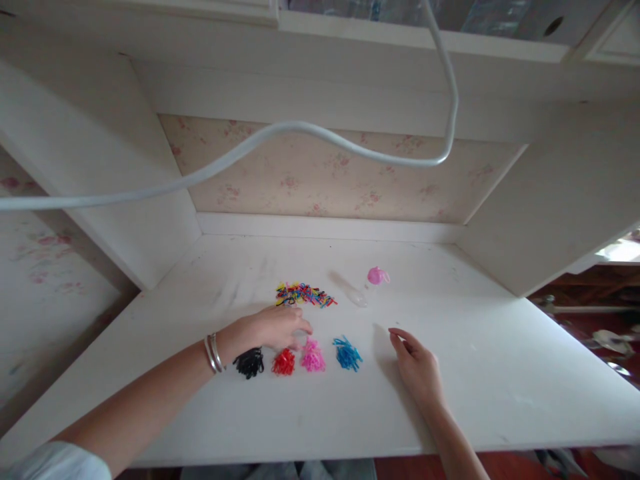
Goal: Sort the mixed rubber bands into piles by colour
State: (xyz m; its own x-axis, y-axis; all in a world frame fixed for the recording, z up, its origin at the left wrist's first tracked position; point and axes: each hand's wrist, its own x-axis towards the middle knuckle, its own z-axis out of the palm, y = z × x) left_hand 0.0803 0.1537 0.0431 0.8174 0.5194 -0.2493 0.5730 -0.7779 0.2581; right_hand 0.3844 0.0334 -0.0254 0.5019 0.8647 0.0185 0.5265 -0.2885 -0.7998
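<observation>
Small rubber bands lie on a white desktop in colour-sorted heaps. My left hand (280, 327), with two bracelets on its wrist, hovers just behind the pink rubber bands (313, 355) and the red rubber bands (284, 362); its fingers are bent downward and apart, and I make out nothing in them. Beside its wrist is the heap of black rubber bands (249, 363). Blue rubber bands (347, 354) form a heap further right. Behind lies a mixed multicoloured pile of rubber bands (305, 294). To the right, my right hand (416, 367) has its fingertips pinched together; anything between them is too small to name.
A clear plastic container (361, 300) lies behind the blue heap, near a round pink lid (377, 275). A white cable (300, 127) crosses the upper view. White side panels (545, 180) flank the desk (480, 393), with floral wallpaper (320, 177) behind.
</observation>
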